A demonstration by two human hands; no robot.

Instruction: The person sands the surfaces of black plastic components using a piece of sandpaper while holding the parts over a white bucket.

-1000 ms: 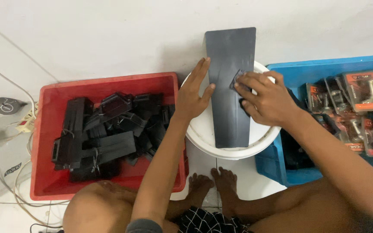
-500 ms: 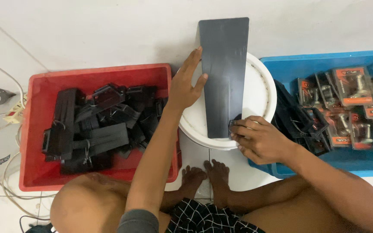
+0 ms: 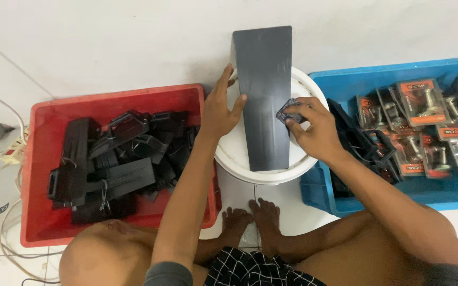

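A long dark grey flat panel [image 3: 263, 90] lies across the top of a white round bucket lid [image 3: 234, 159]. My left hand [image 3: 219, 108] rests flat on the panel's left edge, thumb on its face. My right hand [image 3: 314, 130] pinches a small dark scrubbing pad [image 3: 286, 113] and presses it on the panel's right edge, about halfway up.
A red crate [image 3: 43, 159] at the left holds several black plastic parts. A blue crate [image 3: 451, 190] at the right holds several packaged metal fittings with orange cards. My bare feet [image 3: 250, 220] sit below the bucket. White cables and a power strip [image 3: 11, 151] lie at far left.
My right hand has slid the pad from the panel's lower end back up its right edge. The left hand stayed on the left edge.
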